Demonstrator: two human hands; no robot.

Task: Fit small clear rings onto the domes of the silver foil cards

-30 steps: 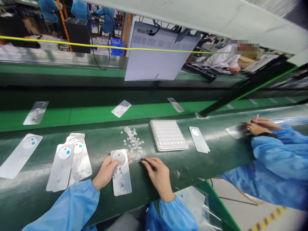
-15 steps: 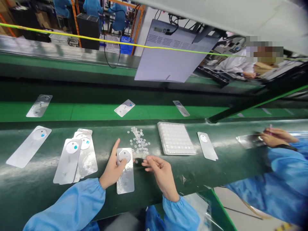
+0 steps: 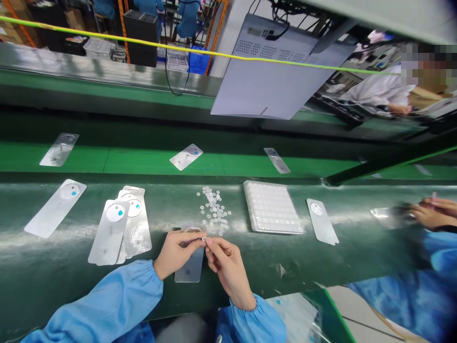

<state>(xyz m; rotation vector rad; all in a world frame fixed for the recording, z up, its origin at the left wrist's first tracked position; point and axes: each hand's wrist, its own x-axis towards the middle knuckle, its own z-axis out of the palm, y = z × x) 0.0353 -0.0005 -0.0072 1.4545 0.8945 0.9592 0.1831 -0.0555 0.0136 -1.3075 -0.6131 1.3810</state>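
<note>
Fingertips of left hand (image 3: pixel 175 252) and right hand (image 3: pixel 230 269) meet, clamped on one small ring (image 3: pixel 204 239); wrists angle inward, the hands partly hiding a grey card (image 3: pixel 189 271). Loose rings (image 3: pixel 214 207) lie beyond; right, a clear tray (image 3: pixel 278 231) holds white pieces (image 3: pixel 273 206).

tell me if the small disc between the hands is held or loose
Held: the small disc is pinched between the left hand and right hand, apart from the scattered discs.
</note>
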